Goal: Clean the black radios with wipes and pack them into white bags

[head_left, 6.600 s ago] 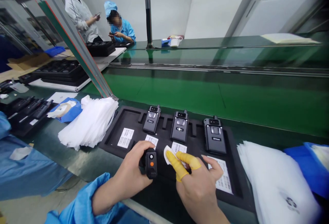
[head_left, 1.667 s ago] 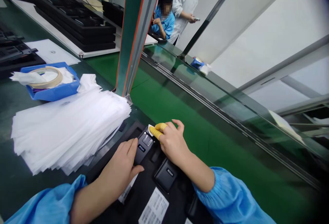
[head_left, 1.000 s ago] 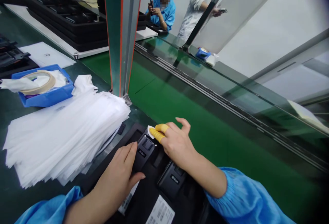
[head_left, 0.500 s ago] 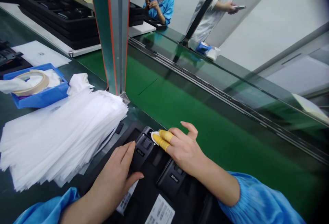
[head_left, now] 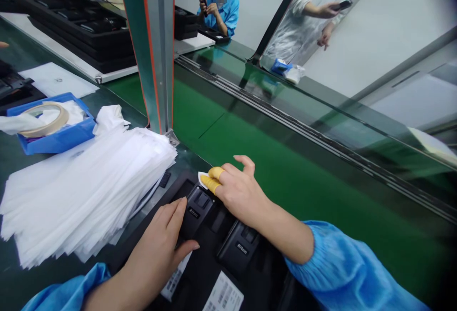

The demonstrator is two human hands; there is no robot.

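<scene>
My right grip (head_left: 237,194) was clamped on a white pad (head_left: 200,178) at the top of a black handset (head_left: 196,210), near the far edge of the counter (head_left: 187,158). My left grip (head_left: 160,235), thumb spread, touched its side.

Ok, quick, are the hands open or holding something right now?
Left hand: open, thumb spread, fingertips at the edge of a black Riton device.
Right hand: closed on a small white pad at the device's top end.

The right hand (head_left: 238,191) has shifted the white pad (head_left: 200,177) leftward
</scene>
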